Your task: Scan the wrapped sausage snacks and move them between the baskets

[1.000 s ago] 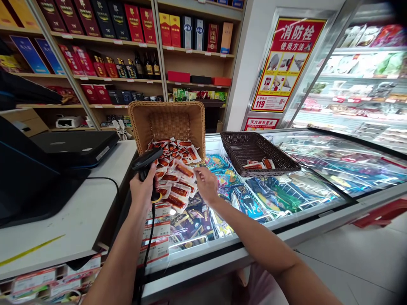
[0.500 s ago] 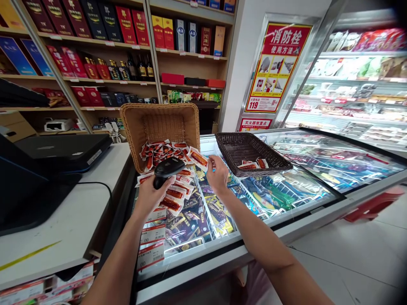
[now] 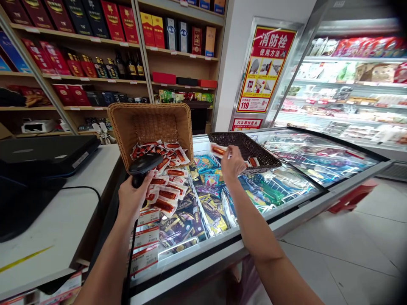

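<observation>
My left hand (image 3: 135, 192) is wrapped round the handle of a black barcode scanner (image 3: 145, 163), above the left end of the freezer. Between the fingers of my right hand (image 3: 233, 163) is a packaged sausage (image 3: 218, 150), held at the near left rim of a dark brown wicker basket (image 3: 267, 156). A few packaged sausages (image 3: 253, 162) lie inside that basket. A tan wicker basket (image 3: 187, 127), tipped towards me, holds many more small packs. Below the scanner, several sausage packs (image 3: 167, 195) lie spread on the freezer's glass top.
Under the glass, the chest freezer (image 3: 216, 252) holds colourful ice cream packs. A white counter (image 3: 63, 220) with black equipment and a cable stands at left. Shelves of boxed bottles (image 3: 112, 21) rise behind. A red stool (image 3: 352, 197) is on the floor at right.
My right hand has carried the packaged sausage right, from beside the tan basket to the dark basket. The scanner in my left hand has moved slightly away to the left. The view has shifted right.
</observation>
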Available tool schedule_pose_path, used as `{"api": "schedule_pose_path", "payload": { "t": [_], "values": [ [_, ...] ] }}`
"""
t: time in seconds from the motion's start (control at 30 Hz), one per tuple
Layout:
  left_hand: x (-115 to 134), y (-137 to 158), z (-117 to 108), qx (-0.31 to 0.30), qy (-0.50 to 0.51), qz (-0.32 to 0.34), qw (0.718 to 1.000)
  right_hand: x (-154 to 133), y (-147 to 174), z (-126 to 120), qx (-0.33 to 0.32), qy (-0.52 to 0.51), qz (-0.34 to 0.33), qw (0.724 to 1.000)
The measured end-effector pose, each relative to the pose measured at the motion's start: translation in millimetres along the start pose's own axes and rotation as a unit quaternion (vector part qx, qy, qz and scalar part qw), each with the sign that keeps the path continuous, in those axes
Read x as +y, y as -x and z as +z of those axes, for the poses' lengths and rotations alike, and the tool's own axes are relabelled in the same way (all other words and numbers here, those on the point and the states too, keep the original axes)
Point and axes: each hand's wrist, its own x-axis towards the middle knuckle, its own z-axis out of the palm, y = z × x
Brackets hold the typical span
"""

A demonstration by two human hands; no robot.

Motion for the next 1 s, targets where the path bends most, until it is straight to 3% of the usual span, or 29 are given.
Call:
{"api": "schedule_pose_path", "payload": {
  "t": [0.07,0.17,0.27,0.4,0.47,0.57,0.7,0.8,1.0],
  "values": [
    [2.2,-4.1,-2.5,0.034,0.056,-0.024,0.998,12.1,-15.0,-5.2,0.039,0.029,0.009,0.999],
    [7.8,-7.0,-4.0,0.107,0.113,-0.052,0.986,11.9,-10.5,-0.8,0.047,0.037,-0.049,0.997],
    [10.5,-8.1,-4.1,0.131,0.13,-0.056,0.981,-12.7,29.8,11.1,-0.096,-0.002,-0.134,0.986],
    [6.3,-8.7,-3.5,0.124,0.123,-0.05,0.983,-54.6,94.9,13.9,-0.346,-0.033,-0.222,0.911],
    [3.4,-8.1,-2.9,0.119,0.117,-0.049,0.985,-68.1,113.2,8.5,-0.41,-0.008,-0.225,0.884],
    [0.8,-6.3,-2.1,0.108,0.111,-0.038,0.987,-76.1,121.6,0.6,-0.45,0.03,-0.231,0.862],
    [0.7,-4.3,-1.5,0.096,0.094,-0.021,0.991,-72.5,118.0,2.7,-0.438,0.018,-0.258,0.861],
    [1.3,-3.7,-0.9,0.088,0.09,-0.029,0.992,-62.5,107.7,11.8,-0.394,-0.027,-0.216,0.893],
    [-0.8,-0.4,3.2,0.02,0.091,-0.046,0.995,-37.7,73.9,24.0,-0.233,-0.131,-0.133,0.954]
  ]
}}
